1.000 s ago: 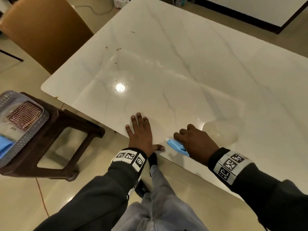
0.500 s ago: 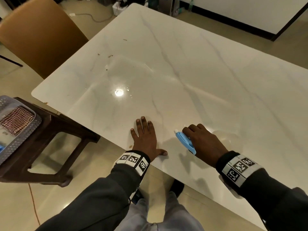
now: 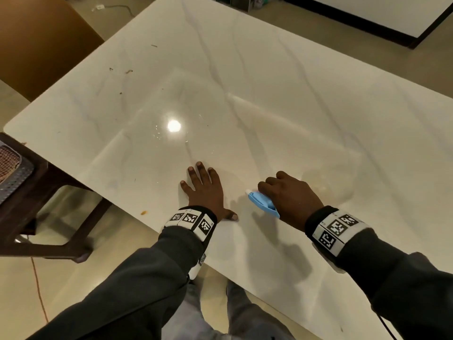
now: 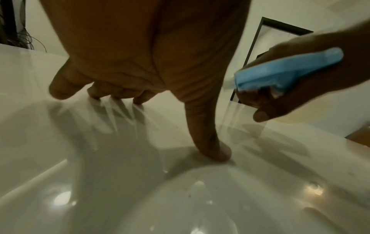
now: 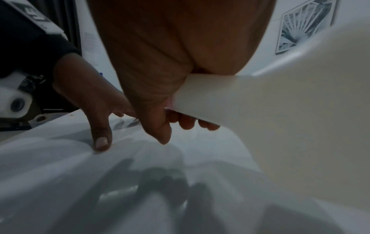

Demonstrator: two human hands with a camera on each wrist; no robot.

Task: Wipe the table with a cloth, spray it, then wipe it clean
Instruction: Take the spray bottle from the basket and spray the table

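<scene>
The glossy white marble-patterned table point(image 3: 269, 99) with grey veins has rounded corners. The left hand point(image 3: 204, 192) lies flat on it near the front edge, fingers spread. Far ahead and left of this hand lie small dark crumbs point(image 3: 128, 71). One small orange crumb point(image 3: 143, 212) lies just left of the wrist.

Left hand point(image 3: 206, 192): flat, palm down on the bench point(image 3: 269, 106), fingers straight and spread, thumb out to the side.
Right hand point(image 3: 290, 196): fingers curled round the spray bottle point(image 3: 263, 204), knuckles up, just beside the left hand.
Arms: both extended forward, dark sleeves, marker bands at both wrists.
</scene>
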